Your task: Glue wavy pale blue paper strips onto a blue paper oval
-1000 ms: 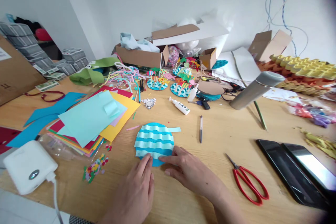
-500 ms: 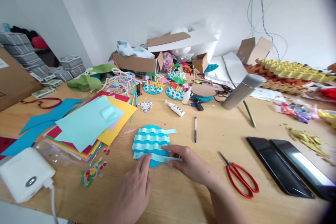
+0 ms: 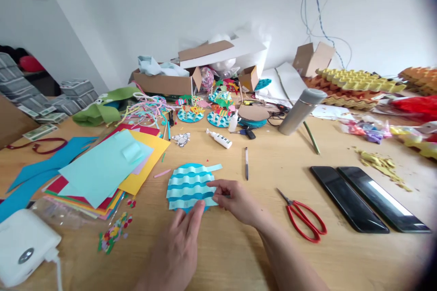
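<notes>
A round blue disc (image 3: 191,166) lies on the table before me, crossed by several wavy light-blue paper strips. The lowest paper strip (image 3: 178,203) runs along the disc's near edge. My left hand (image 3: 180,242) rests its outstretched fingertips on this strip, near the middle. At the disc's right side, my right hand (image 3: 239,201) pinches the strip's right end between thumb and fingers. The top strip's loose end (image 3: 215,168) sticks out past the disc at the upper right.
Red-handled scissors (image 3: 306,220) and two black phones (image 3: 348,200) lie to the right. Beyond the disc are a pen (image 3: 246,163), a white glue bottle (image 3: 219,139) and a grey flask (image 3: 302,111). Coloured paper sheets (image 3: 99,163) and a white charger (image 3: 27,245) occupy the left.
The lowest strip's right end has drawn in toward the disc, and the strip now bends in waves. My right hand moved slightly left with it. The whole view has shifted a little.
</notes>
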`<action>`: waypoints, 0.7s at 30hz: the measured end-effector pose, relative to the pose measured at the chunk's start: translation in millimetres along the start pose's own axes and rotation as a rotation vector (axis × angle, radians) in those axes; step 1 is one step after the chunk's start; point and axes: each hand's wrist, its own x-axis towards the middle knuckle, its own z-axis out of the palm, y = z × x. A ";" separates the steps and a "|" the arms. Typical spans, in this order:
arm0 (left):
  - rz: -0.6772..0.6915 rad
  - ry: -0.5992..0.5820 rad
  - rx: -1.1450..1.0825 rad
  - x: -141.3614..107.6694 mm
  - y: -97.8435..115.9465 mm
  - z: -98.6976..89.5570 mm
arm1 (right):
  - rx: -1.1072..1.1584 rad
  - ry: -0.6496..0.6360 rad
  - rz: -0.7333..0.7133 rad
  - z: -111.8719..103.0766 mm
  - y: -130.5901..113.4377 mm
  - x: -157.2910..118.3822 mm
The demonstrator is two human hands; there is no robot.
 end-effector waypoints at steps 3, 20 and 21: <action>0.006 -0.036 -0.008 4.7 4.5 1.9 | 0.054 0.023 0.017 0.3 0.8 2.7; 0.009 -0.067 0.107 -6.6 11.0 16.9 | -0.223 0.134 0.070 2.1 9.0 3.6; 0.000 -0.071 0.113 -6.7 12.0 17.5 | -0.245 0.131 0.071 2.7 8.5 3.2</action>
